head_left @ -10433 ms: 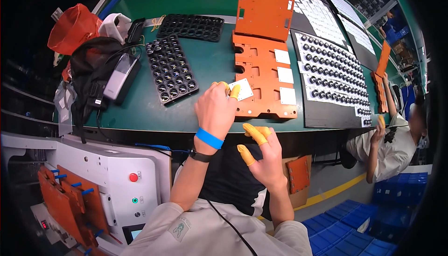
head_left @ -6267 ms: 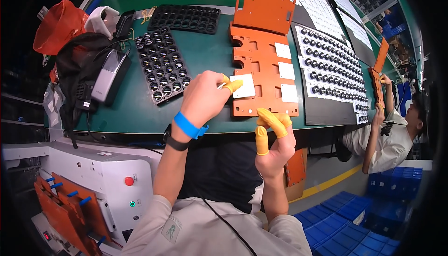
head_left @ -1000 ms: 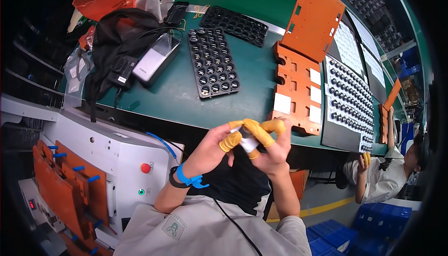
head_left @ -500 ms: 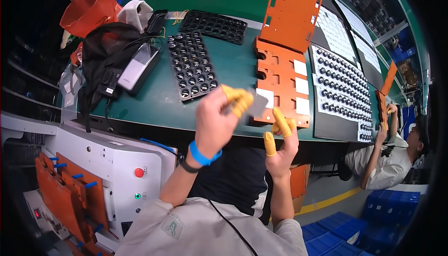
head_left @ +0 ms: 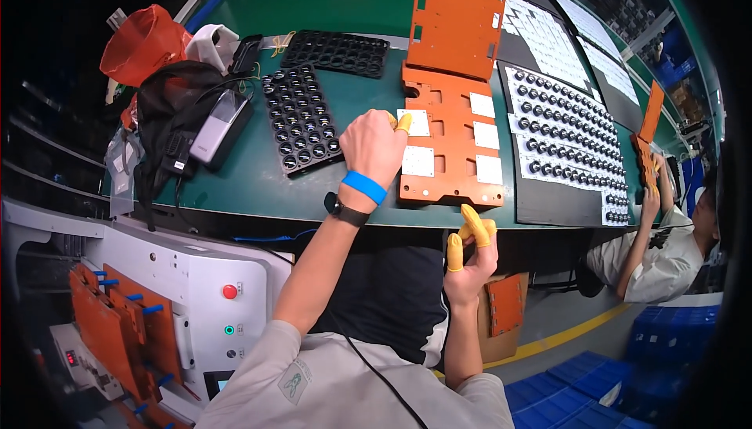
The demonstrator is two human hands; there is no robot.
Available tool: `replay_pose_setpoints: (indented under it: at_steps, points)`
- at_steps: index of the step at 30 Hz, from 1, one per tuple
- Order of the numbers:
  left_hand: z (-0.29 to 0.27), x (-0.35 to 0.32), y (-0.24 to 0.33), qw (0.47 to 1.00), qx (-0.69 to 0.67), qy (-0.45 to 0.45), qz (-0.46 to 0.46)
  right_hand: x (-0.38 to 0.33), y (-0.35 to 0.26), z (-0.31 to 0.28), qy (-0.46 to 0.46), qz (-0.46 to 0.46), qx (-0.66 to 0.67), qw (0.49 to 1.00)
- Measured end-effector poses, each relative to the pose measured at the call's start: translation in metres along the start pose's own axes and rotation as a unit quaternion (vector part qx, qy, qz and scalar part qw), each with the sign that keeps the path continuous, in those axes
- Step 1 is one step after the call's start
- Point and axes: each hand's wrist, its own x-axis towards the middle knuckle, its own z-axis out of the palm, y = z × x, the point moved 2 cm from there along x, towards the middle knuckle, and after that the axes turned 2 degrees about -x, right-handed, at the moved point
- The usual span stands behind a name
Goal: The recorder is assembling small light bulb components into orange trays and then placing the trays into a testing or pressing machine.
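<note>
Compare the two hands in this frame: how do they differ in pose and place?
The left hand reaches out over the green table, fingertips at a white square on the orange fixture plate; the right hand hangs back below the table edge, touching nothing. The left wrist carries a blue band. Both wear yellow finger cots.

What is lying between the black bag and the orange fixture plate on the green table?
In the head view, a black tray of small round parts lies between the black bag and the orange fixture plate, beside the left hand.
</note>
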Motion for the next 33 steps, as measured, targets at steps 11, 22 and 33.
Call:
replay_pose_setpoints:
  at_steps: [11, 22, 33]
  points:
    - [0.008, 0.011, -0.001, 0.997, 0.027, -0.067, 0.008, -0.002, -0.001, -0.002, 0.013, -0.005, 0.021, 1.0]
    - [-0.071, -0.061, -0.033, 0.94, -0.341, 0.014, 0.004, 0.014, -0.053, 0.024, -0.036, -0.081, 0.029, 0.996]
    - [-0.137, -0.102, -0.126, 0.703, -0.696, -0.053, -0.133, 0.091, -0.082, 0.199, -0.178, 0.017, 0.119, 0.977]
